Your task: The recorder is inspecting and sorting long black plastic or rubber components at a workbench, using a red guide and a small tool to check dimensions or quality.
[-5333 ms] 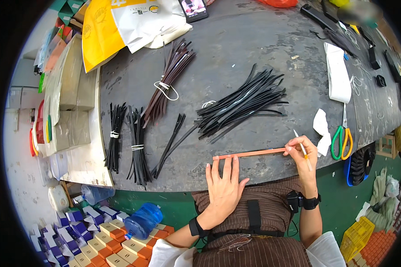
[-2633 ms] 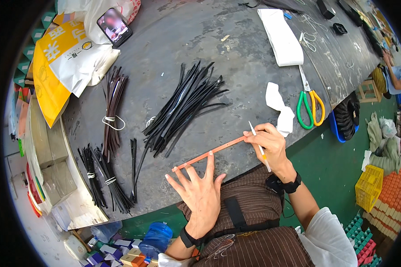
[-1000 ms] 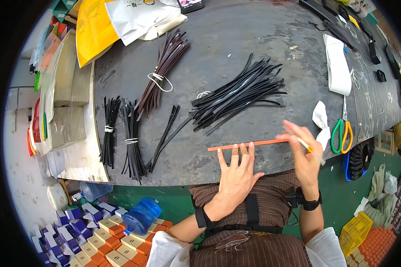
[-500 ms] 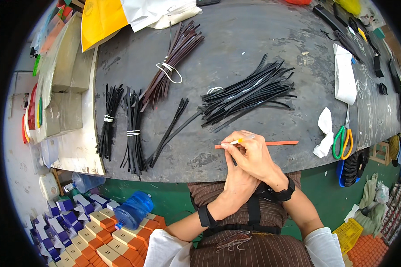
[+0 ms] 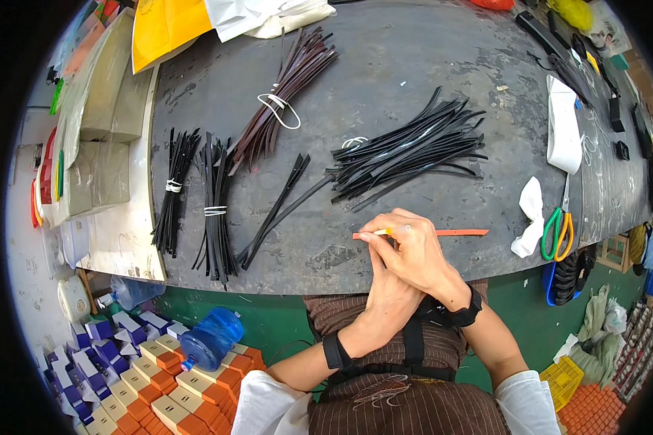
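Both my hands are together at the near edge of the dark worktable. My right hand (image 5: pixel 419 254) is closed in a pinch around a slim pen-like tool (image 5: pixel 389 231), white and yellow-orange with a clear end. Under it, a thin orange strip (image 5: pixel 464 233) lies crosswise, its two ends showing on either side. My left hand (image 5: pixel 386 299) is partly hidden below the right one; its fingers come up to the strip's left end and appear to hold it. Beyond my hands lies a loose pile of black strips (image 5: pixel 406 156).
Tied black bundles (image 5: pixel 173 210) (image 5: pixel 215 196) and a brown one (image 5: pixel 286 94) lie left. Scissors (image 5: pixel 558 230) with green and orange handles rest right, beside a crumpled white piece (image 5: pixel 530 217) and a white roll (image 5: pixel 562 130). Stacked boxes (image 5: pixel 189 391) and a blue water bottle (image 5: pixel 212 337) stand below left.
My hands keep nearly the same place over the orange strip. The pen-like tool has shifted slightly in my right fingers and shows less of its clear end. The whole view has shifted a little.
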Demonstrator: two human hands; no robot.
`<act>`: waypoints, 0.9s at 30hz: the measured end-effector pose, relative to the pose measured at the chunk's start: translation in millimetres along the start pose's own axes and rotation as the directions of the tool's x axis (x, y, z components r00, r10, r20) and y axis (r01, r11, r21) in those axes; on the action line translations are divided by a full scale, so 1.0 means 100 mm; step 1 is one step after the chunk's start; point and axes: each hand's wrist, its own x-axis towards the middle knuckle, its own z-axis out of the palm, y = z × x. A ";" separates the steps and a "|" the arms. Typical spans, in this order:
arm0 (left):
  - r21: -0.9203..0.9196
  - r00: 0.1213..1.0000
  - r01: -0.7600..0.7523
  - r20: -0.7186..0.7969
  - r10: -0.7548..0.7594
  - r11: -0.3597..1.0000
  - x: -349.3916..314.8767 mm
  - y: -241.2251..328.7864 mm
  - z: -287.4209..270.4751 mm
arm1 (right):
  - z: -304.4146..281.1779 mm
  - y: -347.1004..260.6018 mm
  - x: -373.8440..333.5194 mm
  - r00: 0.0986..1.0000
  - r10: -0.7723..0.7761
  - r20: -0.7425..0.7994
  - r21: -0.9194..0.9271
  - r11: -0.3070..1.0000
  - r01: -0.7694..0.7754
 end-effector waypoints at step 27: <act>-0.363 0.987 -0.140 -0.126 0.100 0.921 0.02 -0.14 0.04 | -1.00 0.40 -0.73 0.873 0.031 -0.486 -0.190 0.972 -0.141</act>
